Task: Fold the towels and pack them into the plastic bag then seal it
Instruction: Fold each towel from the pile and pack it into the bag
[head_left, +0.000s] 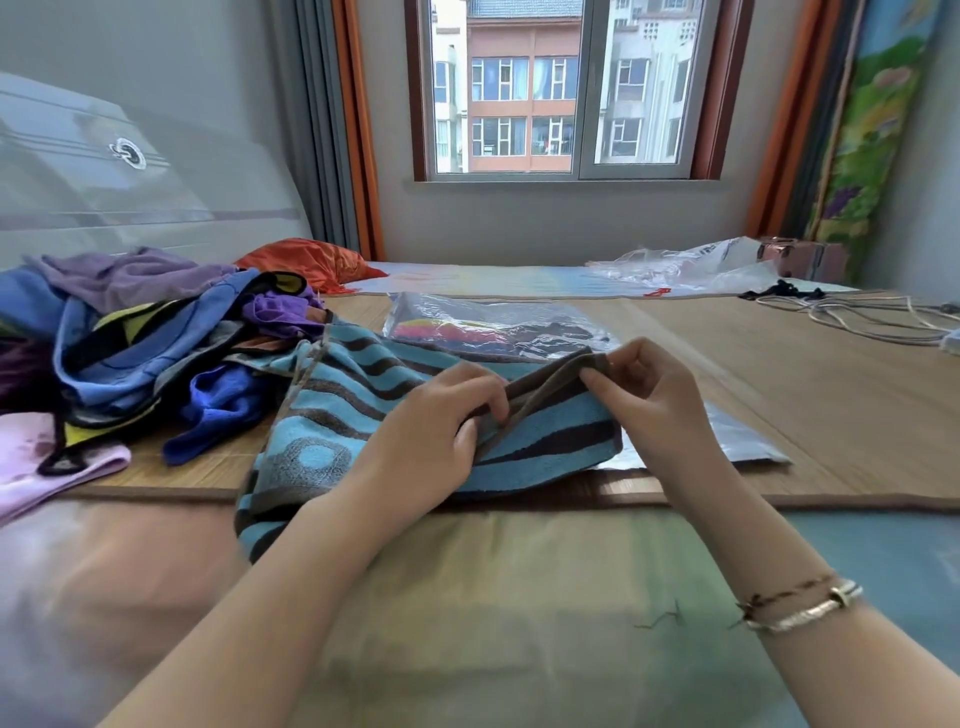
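**Both hands on the striped towel's brown edge**

At the centre of the frame I see the blue striped towel (332, 415) lying across the bamboo mat (779, 374), its lower end spilling off the mat's near edge toward me. The left hand (436, 431) has its fingers curled over the towel's brown hem, gripping the cloth. The right hand (644, 395) pinches the same hem just right of centre, thumb and forefinger pressed together on the raised corner, the other fingers curled loosely.

Just beyond the towel, a clear plastic bag (498, 325) lies flat on the mat with dark and coloured cloth inside; its near part runs under the towel. At the left of the frame sits a heap of unfolded towels (156, 327) in blue, purple, yellow and pink. A second crumpled plastic bag (691, 265) lies at the upper right, with white cables (852, 317) beside it.
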